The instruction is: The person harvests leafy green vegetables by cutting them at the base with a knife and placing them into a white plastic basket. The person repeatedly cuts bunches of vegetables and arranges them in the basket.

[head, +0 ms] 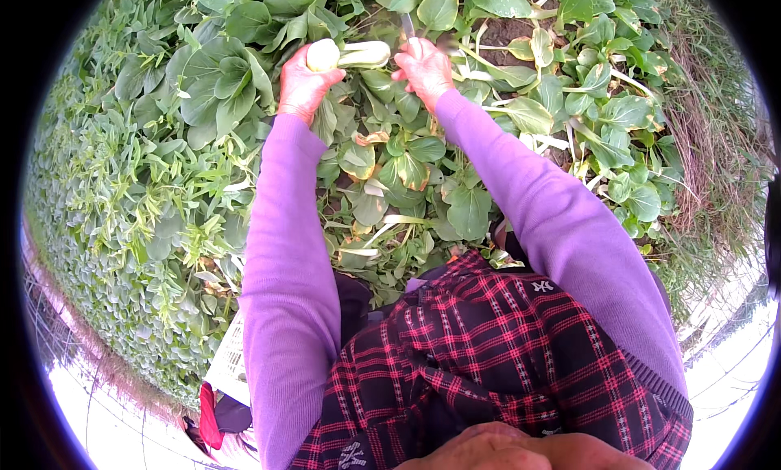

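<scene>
My left hand [305, 85] grips a bok choy head [323, 55], its pale round base turned up toward me and its leaves mostly hidden below. A thick pale stalk [366, 54] sticks out to the right of that base; whether it is still joined to it I cannot tell. Just right of the stalk, my right hand [425, 70] is closed around a knife, its handle hidden in the fingers. The blurred knife blade [407, 25] points away from me. Loose bok choy leaves [409, 159], some yellowed or browned at the edges, cover the ground beneath both hands.
Rooted bok choy plants [223, 82] stand to the left, beside dense leafy greens [171, 165]. Cast-off leaves and stalks [601, 134] lie over soil at the right, bordered by dry grass [701, 140]. A white plastic crate [229, 360] sits behind my left arm.
</scene>
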Motion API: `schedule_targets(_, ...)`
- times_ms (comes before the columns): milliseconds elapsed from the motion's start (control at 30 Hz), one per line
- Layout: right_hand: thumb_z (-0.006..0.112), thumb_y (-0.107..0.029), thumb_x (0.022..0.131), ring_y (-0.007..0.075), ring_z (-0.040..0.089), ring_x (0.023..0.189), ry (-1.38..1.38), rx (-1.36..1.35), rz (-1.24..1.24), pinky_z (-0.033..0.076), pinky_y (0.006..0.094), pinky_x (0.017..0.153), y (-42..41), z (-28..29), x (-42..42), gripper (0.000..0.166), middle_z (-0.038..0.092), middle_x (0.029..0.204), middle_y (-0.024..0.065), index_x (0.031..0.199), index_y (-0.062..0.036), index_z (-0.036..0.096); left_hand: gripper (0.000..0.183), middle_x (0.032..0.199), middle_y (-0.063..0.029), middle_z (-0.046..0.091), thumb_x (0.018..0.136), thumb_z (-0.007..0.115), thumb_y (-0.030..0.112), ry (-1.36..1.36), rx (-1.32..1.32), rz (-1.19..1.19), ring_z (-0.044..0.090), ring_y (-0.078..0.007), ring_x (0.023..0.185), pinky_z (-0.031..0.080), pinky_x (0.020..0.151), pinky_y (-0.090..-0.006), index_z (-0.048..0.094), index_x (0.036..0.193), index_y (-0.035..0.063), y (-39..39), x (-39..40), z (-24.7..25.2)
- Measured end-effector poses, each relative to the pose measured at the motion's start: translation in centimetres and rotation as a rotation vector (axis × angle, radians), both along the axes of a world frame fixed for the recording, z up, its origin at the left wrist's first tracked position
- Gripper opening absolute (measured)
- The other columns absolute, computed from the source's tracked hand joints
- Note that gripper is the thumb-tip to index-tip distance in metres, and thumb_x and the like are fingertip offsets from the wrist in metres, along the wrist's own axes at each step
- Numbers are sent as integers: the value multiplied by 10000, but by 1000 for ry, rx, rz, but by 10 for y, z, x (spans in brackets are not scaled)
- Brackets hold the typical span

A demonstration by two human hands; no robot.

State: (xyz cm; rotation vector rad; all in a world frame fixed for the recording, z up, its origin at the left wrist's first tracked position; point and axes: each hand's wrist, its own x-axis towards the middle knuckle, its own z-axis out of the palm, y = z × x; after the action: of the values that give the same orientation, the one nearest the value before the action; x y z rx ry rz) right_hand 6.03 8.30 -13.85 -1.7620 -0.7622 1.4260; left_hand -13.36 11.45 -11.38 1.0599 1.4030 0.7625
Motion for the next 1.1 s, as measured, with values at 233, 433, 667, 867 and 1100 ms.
schedule_targets(233,635,-172,817,64,476,486,503,-274,93,327,205,360,19,0,14,221,559,761,32,958,-48,517,496,951,-19,609,597,699,-85,-91,-34,5,577,-112,838,471,782,-247,565,1064,13,-15,19,13)
schedule_targets(433,672,-158,801,25,419,463,161,-285,140,299,167,323,-6,38,67,223,512,691,-36,960,-63,547,530,1116,-62,553,610,723,-9,183,186,-255,558,-154,974,465,857,-276,551,1110,20,-51,60,24)
schedule_targets(667,716,-208,747,64,465,480,-575,-146,234,405,250,420,-26,140,213,311,566,685,-2,976,-60,567,515,1108,-76,559,620,740,48,-146,209,-554,544,-168,1015,442,892,-281,557,1101,37,-92,111,104)
schedule_targets(867,751,-222,677,172,584,646,-917,204,529,474,326,664,-73,234,242,391,627,743,79,988,-70,570,548,1097,-44,566,639,740,28,-579,-11,-442,525,-112,1002,438,879,-269,534,1146,-2,-92,119,147)
schedule_targets(1100,774,-114,664,85,534,777,-208,259,793,461,244,726,-67,266,128,389,580,852,8,965,-29,544,692,1157,-93,545,624,698,116,-1088,-396,-532,525,-172,1072,398,949,-297,441,1257,2,-98,120,141)
